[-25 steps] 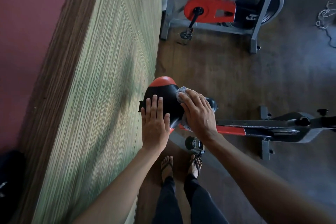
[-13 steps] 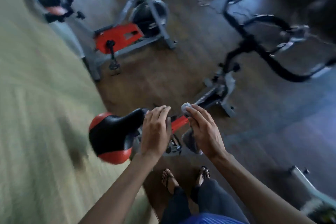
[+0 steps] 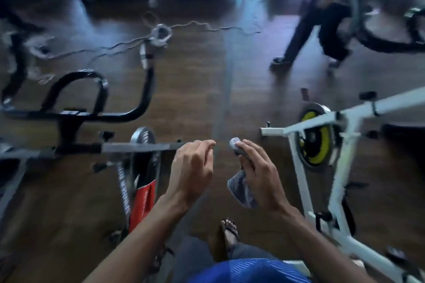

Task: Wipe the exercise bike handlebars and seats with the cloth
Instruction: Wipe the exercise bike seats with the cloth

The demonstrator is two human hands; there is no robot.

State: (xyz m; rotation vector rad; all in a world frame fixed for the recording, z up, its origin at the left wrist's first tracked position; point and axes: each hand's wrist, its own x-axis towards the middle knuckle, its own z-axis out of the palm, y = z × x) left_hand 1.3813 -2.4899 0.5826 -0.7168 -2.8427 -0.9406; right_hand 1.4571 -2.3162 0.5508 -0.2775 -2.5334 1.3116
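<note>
My right hand (image 3: 259, 174) grips a grey cloth (image 3: 241, 188); one end pokes out above my fingers and the rest hangs below my palm. Beside it, my left hand (image 3: 193, 167) hovers in the air with loosely curled fingers and holds nothing. To the left stands a grey and red exercise bike (image 3: 140, 167) with black handlebars (image 3: 96, 99). A white bike (image 3: 331, 145) with a yellow-rimmed flywheel stands to the right. No seat is in view. The frame is blurred by motion.
A dark wooden floor (image 3: 218, 80) runs between the two bikes. A pale cord (image 3: 207, 26) trails across it at the back. More dark bikes stand at the far left and far right, and another person's legs (image 3: 305, 25) are at the upper right. My sandalled foot (image 3: 230, 234) is below.
Both hands have come off the red and black seat, which has left the view. The view has swung right, from the wall side to the aisle and the white bike.
</note>
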